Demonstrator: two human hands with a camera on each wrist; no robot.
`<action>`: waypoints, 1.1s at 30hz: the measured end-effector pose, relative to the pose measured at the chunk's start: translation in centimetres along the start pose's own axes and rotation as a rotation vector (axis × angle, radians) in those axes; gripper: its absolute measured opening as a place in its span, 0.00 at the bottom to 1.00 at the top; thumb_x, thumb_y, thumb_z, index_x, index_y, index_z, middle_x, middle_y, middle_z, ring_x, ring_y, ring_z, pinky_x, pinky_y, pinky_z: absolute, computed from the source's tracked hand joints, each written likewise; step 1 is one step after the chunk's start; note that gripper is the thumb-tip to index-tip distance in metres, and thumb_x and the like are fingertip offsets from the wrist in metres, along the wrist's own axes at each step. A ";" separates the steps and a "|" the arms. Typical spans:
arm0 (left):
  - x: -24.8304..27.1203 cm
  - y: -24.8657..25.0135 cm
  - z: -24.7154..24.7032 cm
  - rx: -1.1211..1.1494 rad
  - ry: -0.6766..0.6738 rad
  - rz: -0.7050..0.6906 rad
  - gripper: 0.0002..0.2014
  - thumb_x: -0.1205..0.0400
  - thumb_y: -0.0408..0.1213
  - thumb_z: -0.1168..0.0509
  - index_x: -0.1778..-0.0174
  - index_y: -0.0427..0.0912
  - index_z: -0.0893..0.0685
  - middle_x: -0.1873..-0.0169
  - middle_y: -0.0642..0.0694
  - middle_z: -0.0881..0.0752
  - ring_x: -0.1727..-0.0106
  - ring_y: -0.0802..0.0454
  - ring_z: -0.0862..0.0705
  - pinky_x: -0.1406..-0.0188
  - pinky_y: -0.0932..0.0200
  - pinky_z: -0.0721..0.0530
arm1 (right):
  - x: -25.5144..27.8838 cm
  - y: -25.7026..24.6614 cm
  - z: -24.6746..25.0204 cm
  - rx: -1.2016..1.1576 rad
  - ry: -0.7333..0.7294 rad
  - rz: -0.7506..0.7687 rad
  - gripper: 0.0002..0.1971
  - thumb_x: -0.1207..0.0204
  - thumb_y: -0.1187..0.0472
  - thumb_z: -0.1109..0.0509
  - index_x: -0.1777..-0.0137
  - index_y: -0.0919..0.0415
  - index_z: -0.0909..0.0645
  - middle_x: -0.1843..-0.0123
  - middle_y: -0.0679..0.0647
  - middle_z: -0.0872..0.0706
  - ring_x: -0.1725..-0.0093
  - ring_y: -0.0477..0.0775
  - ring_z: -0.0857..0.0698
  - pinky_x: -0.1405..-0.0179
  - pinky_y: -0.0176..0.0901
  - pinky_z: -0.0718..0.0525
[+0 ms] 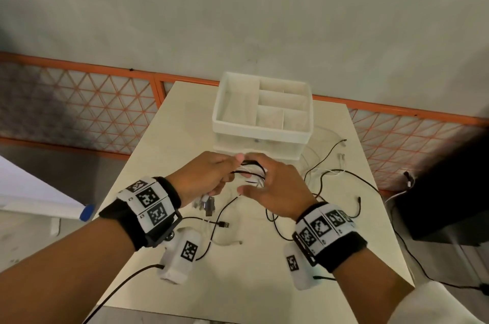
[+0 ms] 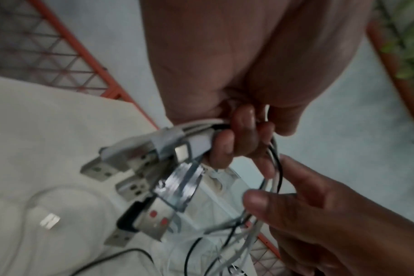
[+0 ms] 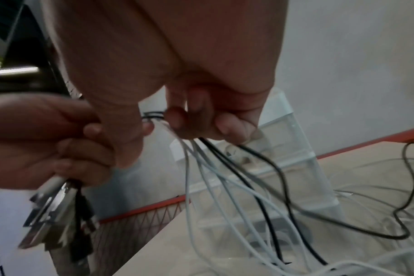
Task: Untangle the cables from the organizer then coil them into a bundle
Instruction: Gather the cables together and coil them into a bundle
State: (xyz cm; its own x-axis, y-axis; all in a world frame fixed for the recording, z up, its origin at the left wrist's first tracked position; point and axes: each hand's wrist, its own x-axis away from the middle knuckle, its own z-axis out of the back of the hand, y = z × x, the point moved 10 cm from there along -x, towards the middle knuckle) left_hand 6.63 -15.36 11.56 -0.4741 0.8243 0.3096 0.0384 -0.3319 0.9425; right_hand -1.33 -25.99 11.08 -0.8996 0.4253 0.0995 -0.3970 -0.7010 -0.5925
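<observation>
Several black and white cables [image 1: 251, 170] are gathered between both hands above the table. My left hand [image 1: 209, 178] grips them near their USB plugs [image 2: 140, 179], which stick out below the fist [image 3: 57, 220]. My right hand [image 1: 272, 186] curls its fingers [image 3: 201, 121] round the same strands a little further along. From there the cables [image 3: 236, 196] hang down and trail loosely over the table to the right. The white organizer [image 1: 262, 111], with divided compartments that look bare, stands just behind the hands.
Loose cable ends [image 1: 341, 172] sprawl over the right half of the beige table [image 1: 238, 284]. A black USB plug [image 1: 223, 224] lies near the left wrist. An orange mesh fence [image 1: 87, 101] runs behind the table, and a dark box [image 1: 449, 191] stands at the right.
</observation>
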 end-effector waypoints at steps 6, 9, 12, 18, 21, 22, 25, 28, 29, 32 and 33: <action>1.0 -2.0 1.0 -0.483 -0.031 0.107 0.18 0.12 0.51 0.42 0.48 0.47 0.08 0.70 0.52 0.22 0.75 0.55 0.28 0.74 0.68 0.27 | 0.0 3.9 3.7 0.260 0.159 -0.240 0.08 0.28 0.47 0.29 0.53 0.45 0.11 0.62 0.48 0.10 0.58 0.56 0.13 0.58 0.45 0.15; 0.7 -4.3 1.8 -0.747 0.012 0.133 0.18 0.11 0.39 0.46 0.49 0.40 0.10 0.43 0.51 0.12 0.55 0.57 0.15 0.67 0.77 0.23 | 0.5 4.2 2.5 0.386 0.309 -0.192 0.11 0.19 0.52 0.35 0.41 0.48 0.16 0.54 0.53 0.09 0.54 0.62 0.13 0.60 0.46 0.23; 1.1 -6.9 3.1 -0.824 0.096 0.182 0.17 0.11 0.37 0.48 0.56 0.39 0.15 0.40 0.42 0.11 0.42 0.43 0.14 0.43 0.55 0.19 | 0.6 8.1 -4.1 0.322 -0.031 -0.255 0.25 0.18 0.50 0.35 0.21 0.43 0.29 0.35 0.51 0.11 0.37 0.61 0.13 0.43 0.52 0.15; 1.7 -9.5 6.9 -0.411 0.370 0.199 0.18 0.12 0.44 0.41 0.66 0.45 0.15 0.71 0.48 0.21 0.71 0.49 0.24 0.69 0.56 0.28 | 2.5 2.8 -8.4 0.146 0.058 0.046 0.30 0.21 0.57 0.32 0.20 0.46 0.36 0.38 0.47 0.14 0.46 0.56 0.11 0.52 0.48 0.16; 1.6 -9.0 6.6 -0.302 0.316 0.165 0.17 0.16 0.45 0.34 0.68 0.41 0.20 0.80 0.51 0.28 0.79 0.53 0.31 0.76 0.57 0.33 | 2.5 0.1 -13.5 0.170 -0.133 0.200 0.21 0.21 0.59 0.35 0.29 0.45 0.23 0.39 0.48 0.16 0.45 0.57 0.12 0.52 0.48 0.15; 1.6 -8.8 6.5 -0.314 0.296 0.157 0.17 0.16 0.45 0.32 0.69 0.42 0.23 0.80 0.51 0.29 0.79 0.53 0.31 0.75 0.57 0.32 | 2.8 -0.3 -15.9 0.207 -0.252 0.230 0.20 0.20 0.59 0.35 0.29 0.44 0.21 0.36 0.49 0.17 0.42 0.58 0.13 0.48 0.49 0.15; 1.6 -8.8 6.3 -0.343 0.258 0.172 0.18 0.16 0.45 0.33 0.69 0.42 0.26 0.77 0.50 0.29 0.75 0.51 0.31 0.66 0.55 0.30 | 3.8 -0.4 -21.0 0.379 -0.516 0.239 0.24 0.16 0.56 0.37 0.21 0.42 0.29 0.27 0.53 0.25 0.35 0.62 0.17 0.36 0.56 0.18; 1.8 -9.6 6.1 -0.269 0.223 0.216 0.17 0.15 0.46 0.35 0.65 0.39 0.23 0.76 0.49 0.31 0.73 0.50 0.34 0.65 0.52 0.33 | 3.7 1.0 -22.0 0.410 -0.524 0.157 0.19 0.17 0.56 0.35 0.27 0.49 0.25 0.29 0.55 0.26 0.38 0.65 0.16 0.40 0.54 0.20; 1.9 -9.8 6.2 -0.254 0.217 0.224 0.17 0.15 0.46 0.36 0.63 0.38 0.22 0.75 0.48 0.32 0.72 0.49 0.34 0.65 0.52 0.33 | 3.6 1.3 -21.9 0.434 -0.505 0.155 0.15 0.18 0.57 0.35 0.32 0.53 0.23 0.31 0.56 0.25 0.41 0.65 0.15 0.44 0.53 0.20; 2.1 -10.2 6.4 -0.237 0.213 0.241 0.16 0.14 0.46 0.37 0.63 0.39 0.23 0.73 0.46 0.30 0.70 0.47 0.33 0.65 0.53 0.33 | 3.8 2.2 -21.2 0.534 -0.470 0.182 0.09 0.20 0.59 0.35 0.43 0.59 0.19 0.35 0.57 0.23 0.50 0.64 0.13 0.53 0.51 0.19; 2.0 -10.3 6.4 -0.241 0.215 0.245 0.17 0.14 0.46 0.37 0.64 0.39 0.23 0.73 0.46 0.29 0.71 0.48 0.33 0.66 0.54 0.32 | 3.9 2.5 -20.8 0.543 -0.460 0.185 0.09 0.21 0.59 0.34 0.44 0.60 0.18 0.36 0.56 0.23 0.52 0.64 0.13 0.55 0.50 0.19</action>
State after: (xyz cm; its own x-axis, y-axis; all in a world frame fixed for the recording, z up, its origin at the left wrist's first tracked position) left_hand 10.90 -7.33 3.34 -0.6509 0.6008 0.4641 -0.0219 -0.6259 0.7796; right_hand -2.03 -14.21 -6.64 -0.8988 0.0729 0.4322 -0.1582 -0.9736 -0.1647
